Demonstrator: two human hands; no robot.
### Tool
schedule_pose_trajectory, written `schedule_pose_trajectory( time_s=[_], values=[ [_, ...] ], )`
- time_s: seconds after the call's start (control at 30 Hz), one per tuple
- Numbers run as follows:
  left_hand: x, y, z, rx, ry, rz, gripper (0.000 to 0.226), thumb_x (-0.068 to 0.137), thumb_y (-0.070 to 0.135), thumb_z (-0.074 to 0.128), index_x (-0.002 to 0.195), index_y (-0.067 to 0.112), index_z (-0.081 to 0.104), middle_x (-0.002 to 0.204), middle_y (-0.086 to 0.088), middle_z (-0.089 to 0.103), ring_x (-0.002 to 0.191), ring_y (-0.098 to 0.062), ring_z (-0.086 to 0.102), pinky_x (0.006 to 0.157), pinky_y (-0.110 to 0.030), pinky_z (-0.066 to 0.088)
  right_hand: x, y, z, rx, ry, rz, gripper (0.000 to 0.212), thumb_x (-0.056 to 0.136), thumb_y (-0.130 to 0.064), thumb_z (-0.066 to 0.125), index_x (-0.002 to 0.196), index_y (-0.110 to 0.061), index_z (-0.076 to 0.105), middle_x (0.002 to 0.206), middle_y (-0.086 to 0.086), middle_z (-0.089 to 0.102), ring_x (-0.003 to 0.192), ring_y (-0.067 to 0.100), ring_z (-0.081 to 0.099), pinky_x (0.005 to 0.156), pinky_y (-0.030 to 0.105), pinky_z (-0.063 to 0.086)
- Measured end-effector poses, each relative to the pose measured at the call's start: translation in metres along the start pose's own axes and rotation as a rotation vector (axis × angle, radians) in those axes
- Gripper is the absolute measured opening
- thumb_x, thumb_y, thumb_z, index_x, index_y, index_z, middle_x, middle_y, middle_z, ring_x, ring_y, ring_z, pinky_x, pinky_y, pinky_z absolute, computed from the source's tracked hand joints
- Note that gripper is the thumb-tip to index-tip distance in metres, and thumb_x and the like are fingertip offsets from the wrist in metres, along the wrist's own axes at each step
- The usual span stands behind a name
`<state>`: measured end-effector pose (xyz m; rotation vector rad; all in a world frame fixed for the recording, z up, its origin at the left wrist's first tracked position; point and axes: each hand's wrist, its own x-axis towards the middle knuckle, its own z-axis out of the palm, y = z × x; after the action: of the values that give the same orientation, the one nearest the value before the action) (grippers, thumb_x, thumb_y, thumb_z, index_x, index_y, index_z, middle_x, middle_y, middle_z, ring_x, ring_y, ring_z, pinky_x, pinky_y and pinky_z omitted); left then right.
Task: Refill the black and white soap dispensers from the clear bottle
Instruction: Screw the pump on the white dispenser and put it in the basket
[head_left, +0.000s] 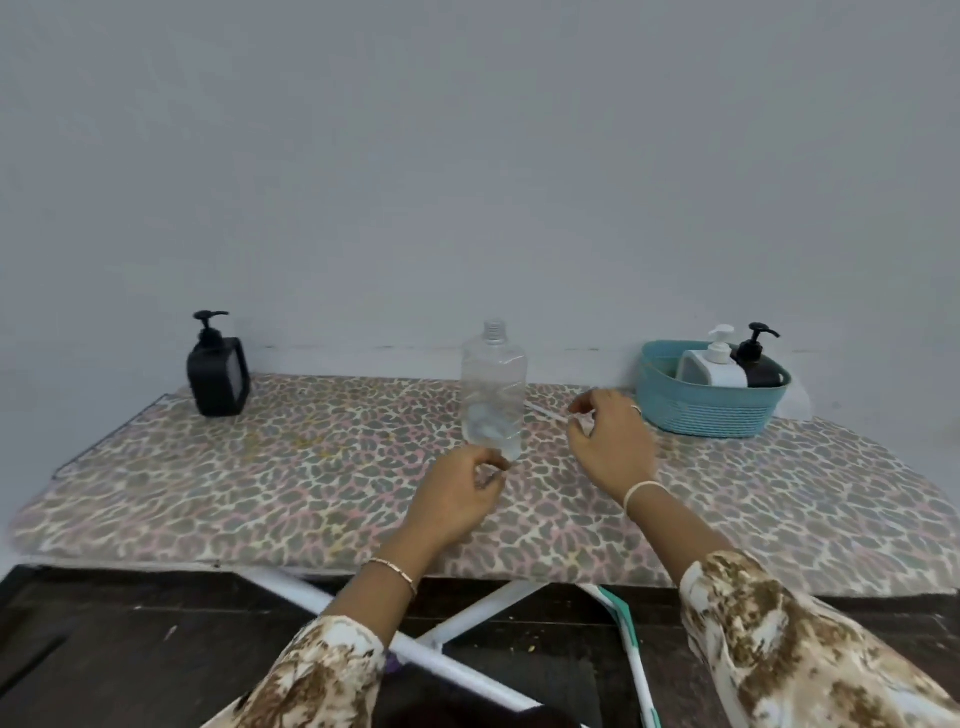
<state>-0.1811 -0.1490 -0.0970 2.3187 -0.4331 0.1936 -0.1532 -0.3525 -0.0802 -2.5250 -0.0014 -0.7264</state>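
Observation:
The clear bottle (493, 389) stands upright and uncapped mid-board, with a little liquid at its bottom. My left hand (457, 499) is curled at the bottle's near lower corner, fingertips touching or almost touching it; I cannot tell whether it holds anything. My right hand (610, 441) hovers just right of the bottle with its fingers spread and nothing clearly in them. A square black dispenser (218, 374) stands at the far left. A white dispenser (714, 366) and a round black dispenser (761, 364) sit in a teal basket (706, 410) at the far right.
Everything stands on an ironing board with a leopard-print cover (311, 483) against a grey wall. A thin white stick (543, 410) lies between the bottle and my right fingertips. Below the near edge are the board's white legs (457, 629) and a dark floor.

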Motion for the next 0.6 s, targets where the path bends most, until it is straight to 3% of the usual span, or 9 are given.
schedule_pose_trajectory(
  time_s=[0.17,0.33,0.43,0.6],
  values=[
    [-0.035,-0.056,-0.043,-0.006,-0.013,-0.202,0.02,0.092,0.025,0.061,0.111,0.021,0.066,0.123,0.004,0.063,0.104,-0.013,0.063,0.084,-0.026,0.052,-0.023,-0.045,0.03,0.046,-0.105,-0.114,0.013,0.088,-0.024,0.057,0.099,-0.019,0.061,0.102,0.0,0.06,0.091,0.018,0.057,0.077,0.031,0.047],
    [-0.055,-0.105,-0.083,0.054,0.077,-0.323,0.035,0.092,0.027,0.062,0.125,0.017,0.058,0.131,-0.001,0.058,0.115,-0.016,0.057,0.082,-0.02,0.043,-0.035,-0.095,0.059,0.06,-0.287,-0.209,0.019,0.089,-0.027,0.057,0.106,-0.02,0.061,0.106,-0.002,0.059,0.097,0.017,0.056,0.079,0.029,0.047],
    [-0.064,-0.13,-0.099,0.109,0.101,-0.349,0.049,0.087,0.034,0.067,0.13,0.018,0.053,0.134,-0.004,0.051,0.117,-0.02,0.053,0.093,-0.028,0.043,-0.034,-0.117,0.079,0.068,-0.41,-0.267,0.024,0.088,-0.029,0.056,0.11,-0.021,0.061,0.11,-0.001,0.059,0.104,0.018,0.055,0.083,0.028,0.046],
    [-0.068,-0.162,-0.124,0.115,0.167,-0.402,0.048,0.086,0.034,0.067,0.129,0.018,0.054,0.138,-0.008,0.047,0.124,-0.024,0.047,0.104,-0.036,0.04,-0.028,-0.149,0.106,0.022,-0.573,-0.295,0.035,0.09,-0.031,0.056,0.123,-0.022,0.059,0.127,-0.001,0.056,0.115,0.018,0.054,0.091,0.03,0.044]
  ],
)
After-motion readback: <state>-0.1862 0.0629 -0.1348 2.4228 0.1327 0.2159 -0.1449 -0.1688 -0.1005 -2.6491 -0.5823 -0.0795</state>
